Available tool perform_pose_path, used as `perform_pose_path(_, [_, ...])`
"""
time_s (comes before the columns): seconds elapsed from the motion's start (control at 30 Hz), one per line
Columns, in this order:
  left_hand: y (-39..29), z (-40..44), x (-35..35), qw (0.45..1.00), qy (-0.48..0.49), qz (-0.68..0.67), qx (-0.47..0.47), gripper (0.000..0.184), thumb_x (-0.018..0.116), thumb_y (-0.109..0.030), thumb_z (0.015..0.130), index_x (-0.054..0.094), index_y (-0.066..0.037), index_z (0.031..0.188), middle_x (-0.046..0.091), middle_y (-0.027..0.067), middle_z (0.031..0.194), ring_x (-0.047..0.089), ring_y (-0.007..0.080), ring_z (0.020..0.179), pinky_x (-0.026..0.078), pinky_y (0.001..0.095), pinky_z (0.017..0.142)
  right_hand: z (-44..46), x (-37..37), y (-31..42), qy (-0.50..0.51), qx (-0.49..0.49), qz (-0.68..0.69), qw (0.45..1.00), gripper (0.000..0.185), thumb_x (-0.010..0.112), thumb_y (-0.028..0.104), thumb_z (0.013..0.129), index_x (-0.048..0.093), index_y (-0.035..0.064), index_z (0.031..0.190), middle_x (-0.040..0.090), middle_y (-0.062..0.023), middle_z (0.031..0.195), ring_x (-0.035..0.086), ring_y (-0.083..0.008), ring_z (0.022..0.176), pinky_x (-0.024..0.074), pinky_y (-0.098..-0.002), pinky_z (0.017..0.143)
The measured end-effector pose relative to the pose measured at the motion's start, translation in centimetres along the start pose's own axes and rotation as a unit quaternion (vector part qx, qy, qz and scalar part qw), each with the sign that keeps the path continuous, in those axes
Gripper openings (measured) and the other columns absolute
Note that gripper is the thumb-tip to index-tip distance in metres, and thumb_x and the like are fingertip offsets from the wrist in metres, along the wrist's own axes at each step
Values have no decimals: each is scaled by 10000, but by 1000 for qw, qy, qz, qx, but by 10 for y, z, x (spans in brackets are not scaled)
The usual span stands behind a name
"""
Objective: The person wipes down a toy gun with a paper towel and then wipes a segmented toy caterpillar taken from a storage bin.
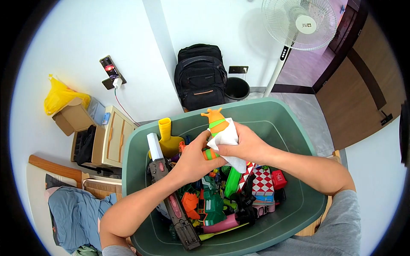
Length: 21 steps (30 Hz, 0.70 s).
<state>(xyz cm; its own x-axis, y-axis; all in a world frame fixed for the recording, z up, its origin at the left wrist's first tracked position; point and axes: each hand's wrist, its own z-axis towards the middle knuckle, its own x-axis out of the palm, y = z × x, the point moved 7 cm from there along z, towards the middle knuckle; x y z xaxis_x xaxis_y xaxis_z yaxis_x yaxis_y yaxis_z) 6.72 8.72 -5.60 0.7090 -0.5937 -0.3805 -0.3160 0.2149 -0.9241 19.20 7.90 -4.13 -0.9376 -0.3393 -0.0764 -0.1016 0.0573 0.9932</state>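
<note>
Over the green plastic tub (139,170), my left hand (193,157) is closed around the lower part of an orange and green toy caterpillar (216,121). The toy's head, with two small antennae, points up and away from me. My right hand (253,143) presses a white wipe (227,136) against the toy's right side. Much of the toy's middle is hidden by the wipe and my fingers. Below my hands lie a dark toy gun (175,207), a red and white checked box (262,181), a bright green piece (232,181) and several other toys.
A yellow plastic scoop-like toy (171,143) leans at the tub's far left. Beyond the tub stand a black backpack (200,79), a bin (237,88) and a fan (277,70). Cardboard boxes (74,115) and a drawer unit (114,138) are on the left.
</note>
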Motion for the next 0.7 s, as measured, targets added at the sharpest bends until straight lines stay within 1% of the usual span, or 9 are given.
perform_pose_path(0.07, [-4, 0, 1, 1000, 3, -10, 6, 777, 756, -257, 765, 344, 52, 1346, 605, 195, 1115, 605, 260, 1039, 473, 349, 883, 0, 0, 1, 3, 5, -4, 1000, 477, 703, 221, 797, 505, 18, 1180, 617, -86, 1003, 606, -146, 894, 501, -302, 772])
perform_pose_path(0.17, [-14, 0, 0, 1000, 6, -21, 20, 746, 745, -259, 782, 356, 33, 1347, 602, 197, 1122, 606, 272, 1042, 472, 354, 884, 0, -5, 0, -32, 21, 8, 999, 432, 695, 238, 825, 528, 13, 1153, 622, -82, 993, 608, -137, 874, 501, -289, 758])
perform_pose_path(0.23, [-19, 0, 0, 999, 6, -23, 27, 722, 732, -267, 797, 365, 25, 1347, 602, 199, 1124, 607, 278, 1043, 472, 355, 884, 0, -14, -3, -90, 2, 89, 992, 393, 674, 275, 861, 556, 5, 1121, 629, -72, 974, 608, -125, 853, 497, -276, 740])
perform_pose_path(0.27, [-19, 0, -2, 1000, -2, -7, 26, 687, 707, -275, 821, 374, 23, 1343, 604, 197, 1125, 607, 282, 1044, 471, 355, 884, 1, -17, -4, -97, 11, 94, 991, 402, 662, 312, 876, 567, -1, 1110, 633, -66, 966, 606, -119, 854, 494, -275, 734])
perform_pose_path(0.43, [-16, 0, -3, 999, -3, 21, 36, 590, 629, -283, 885, 395, 24, 1332, 607, 194, 1126, 606, 281, 1053, 470, 350, 883, 3, -24, -6, -123, 17, 153, 980, 418, 674, 326, 867, 574, 1, 1111, 632, -57, 955, 601, -116, 855, 492, -274, 743])
perform_pose_path(0.53, [-18, 0, -5, 998, -32, 21, 56, 583, 619, -278, 893, 388, 28, 1332, 616, 198, 1103, 619, 289, 1031, 478, 352, 861, 3, -25, -6, -125, 5, 142, 982, 431, 692, 311, 853, 561, 5, 1126, 622, -60, 981, 595, -118, 867, 492, -279, 763])
perform_pose_path(0.6, [-21, -1, -7, 996, -45, 49, 59, 587, 613, -273, 896, 379, 31, 1340, 630, 209, 1060, 641, 306, 982, 491, 360, 825, 5, -20, -8, -87, -4, 128, 988, 483, 729, 251, 821, 508, 5, 1174, 596, -69, 1037, 580, -129, 930, 488, -290, 803])
perform_pose_path(0.63, [-21, -2, -6, 996, -45, 48, 59, 587, 613, -273, 896, 379, 31, 1340, 630, 209, 1060, 641, 306, 982, 491, 360, 825, 4, -19, -8, -87, -4, 128, 988, 483, 729, 251, 821, 508, 5, 1174, 596, -69, 1037, 580, -129, 930, 488, -290, 803])
perform_pose_path(0.7, [-20, -4, -3, 998, -36, 39, 46, 593, 602, -258, 899, 360, 39, 1351, 638, 224, 1022, 655, 334, 930, 501, 371, 795, 2, -13, -10, -77, 11, 158, 984, 495, 749, 169, 796, 482, 22, 1186, 590, -73, 1073, 579, -148, 980, 484, -316, 867])
